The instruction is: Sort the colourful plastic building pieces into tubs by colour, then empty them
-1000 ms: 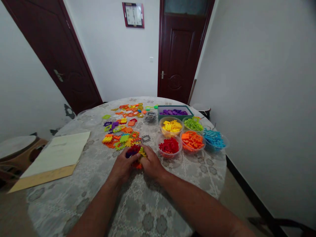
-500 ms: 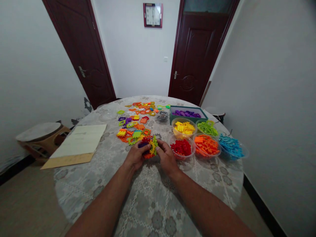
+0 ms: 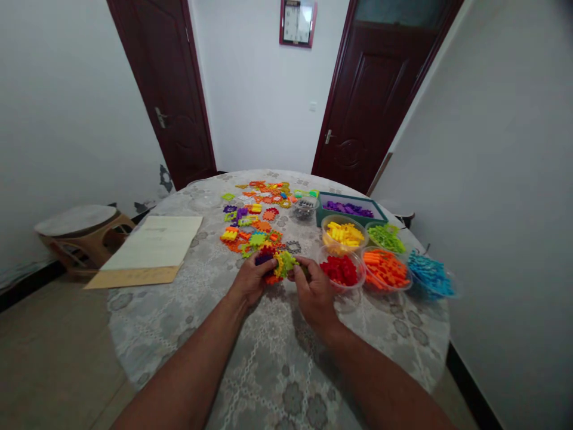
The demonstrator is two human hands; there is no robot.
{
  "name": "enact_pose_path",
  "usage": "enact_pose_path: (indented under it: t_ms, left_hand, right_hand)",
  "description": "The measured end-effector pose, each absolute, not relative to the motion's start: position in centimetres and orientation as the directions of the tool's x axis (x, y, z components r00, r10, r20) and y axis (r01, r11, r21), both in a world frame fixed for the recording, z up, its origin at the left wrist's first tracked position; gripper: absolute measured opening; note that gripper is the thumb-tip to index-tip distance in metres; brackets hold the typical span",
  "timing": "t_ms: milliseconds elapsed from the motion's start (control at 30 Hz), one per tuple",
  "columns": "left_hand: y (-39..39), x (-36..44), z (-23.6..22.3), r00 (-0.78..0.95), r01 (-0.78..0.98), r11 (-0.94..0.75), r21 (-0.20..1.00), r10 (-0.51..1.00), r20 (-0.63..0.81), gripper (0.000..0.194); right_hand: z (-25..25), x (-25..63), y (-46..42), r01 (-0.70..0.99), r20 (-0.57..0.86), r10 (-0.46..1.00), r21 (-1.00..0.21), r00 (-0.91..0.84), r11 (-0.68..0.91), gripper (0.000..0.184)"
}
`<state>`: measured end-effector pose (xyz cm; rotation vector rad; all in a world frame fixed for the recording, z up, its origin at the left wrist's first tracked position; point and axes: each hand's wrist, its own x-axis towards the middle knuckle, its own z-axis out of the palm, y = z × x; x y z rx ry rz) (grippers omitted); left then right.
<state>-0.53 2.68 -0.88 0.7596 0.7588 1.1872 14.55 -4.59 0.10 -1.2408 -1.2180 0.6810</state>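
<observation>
Between my two hands is a cluster of toothed plastic building pieces in red, purple, yellow, orange and lime green. My left hand is closed around its red and purple side, thumb on top. At the other side, the fingertips of my right hand pinch the lime green piece at the cluster's edge. My fingers hide part of the cluster. Just beyond it lies a pile of similar loose pieces. A clear bowl of red pieces stands right beside my right hand.
More bowls hold yellow pieces, orange pieces, green pieces and blue pieces. Behind them is a green box with purple pieces. A paper sheet lies at left on the patterned tablecloth. A stool stands beyond.
The camera view has swung left, so everything appears further right. My right hand has drawn back from the cluster, and more of the lime green piece now shows.
</observation>
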Motion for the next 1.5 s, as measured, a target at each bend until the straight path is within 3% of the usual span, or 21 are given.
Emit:
enact_pose_path:
  t_ms: [233, 467, 600, 767, 900, 1033, 1133, 1267, 1500]
  left_hand:
    - [3.2, -0.4, -0.9, 0.205, -0.452, 0.24, 0.859, 0.965, -0.162, 0.059]
    - [3.4, 0.1, -0.6, 0.225, -0.436, 0.264, 0.86, 0.958, -0.18, 0.056]
    - [3.3, 0.2, -0.6, 0.232, -0.43, 0.264, 0.863, 0.957, -0.177, 0.054]
    - [3.4, 0.3, -0.5, 0.228, -0.417, 0.268, 0.869, 0.956, -0.186, 0.054]
    - [3.5, 0.4, -0.6, 0.219, -0.415, 0.283, 0.865, 0.954, -0.207, 0.056]
    - [3.3, 0.5, -0.8, 0.218, -0.428, 0.28, 0.859, 0.955, -0.202, 0.06]
    - [3.1, 0.6, -0.9, 0.222, -0.413, 0.247, 0.876, 0.961, -0.166, 0.058]
    - [3.1, 0.5, -1.1, 0.227, -0.363, 0.182, 0.914, 0.969, -0.103, 0.054]
    - [3.1, 0.3, -0.7, 0.248, -0.338, 0.191, 0.922, 0.963, -0.109, 0.056]
  right_hand:
    - [6.3, 20.6, -4.9, 0.544, 0.436, 0.86, -0.804, 0.265, 0.24, 0.028]
    - [8.5, 33.8, -3.0, 0.762, 0.485, 0.738, -0.644, 0.468, -0.06, 0.043]
    - [8.8, 38.8, -0.8, 0.793, 0.517, 0.646, -0.557, 0.562, -0.245, 0.047]
    - [8.7, 40.3, 0.0, 0.795, 0.532, 0.622, -0.543, 0.574, -0.27, 0.05]
    - [8.2, 38.1, -1.7, 0.799, 0.547, 0.621, -0.552, 0.562, -0.236, 0.046]
    - [7.7, 31.5, -4.7, 0.766, 0.525, 0.712, -0.643, 0.467, -0.028, 0.037]
    - [7.3, 25.2, -6.7, 0.744, 0.414, 0.887, -0.654, 0.203, 0.134, 0.033]
    - [5.8, 19.0, -7.3, 0.696, 0.294, 0.953, -0.668, -0.078, 0.263, 0.048]
    - [4.2, 16.7, -6.2, 0.748, 0.419, 0.905, -0.578, -0.071, 0.326, 0.046]
